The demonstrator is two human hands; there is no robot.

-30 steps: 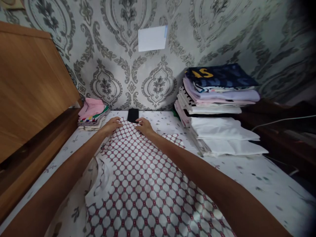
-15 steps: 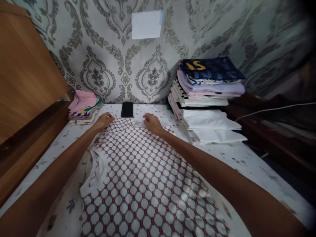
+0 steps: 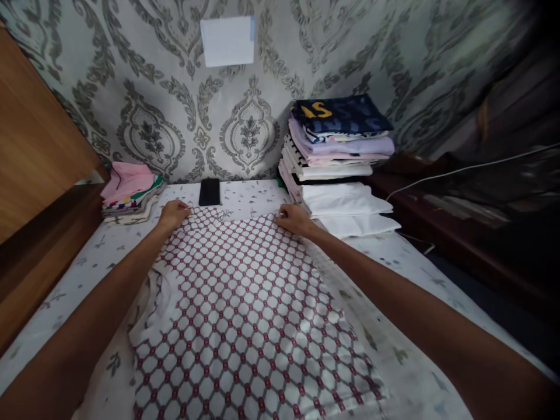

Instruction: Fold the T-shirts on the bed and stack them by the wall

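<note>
A white shirt (image 3: 245,303) with a red and grey lattice pattern lies spread flat in front of me, its neckline (image 3: 164,294) towards the left. My left hand (image 3: 175,214) is closed on the shirt's far left corner, thumb and fingers pinched together. At the far right corner, my right hand (image 3: 294,220) pinches the edge of the cloth, its fingers curled in. Both forearms reach along the sides of the shirt.
A black phone (image 3: 209,192) lies beyond the shirt near the patterned wall. Folded clothes form a small pile (image 3: 131,189) at the left and a tall stack (image 3: 341,160) at the right. A wooden panel (image 3: 39,134) borders the left side; a thin cable (image 3: 464,166) runs at the right.
My right hand has moved right along the shirt's far edge and closed on its corner. My left hand stays by the far left corner. The view has turned slightly right.
</note>
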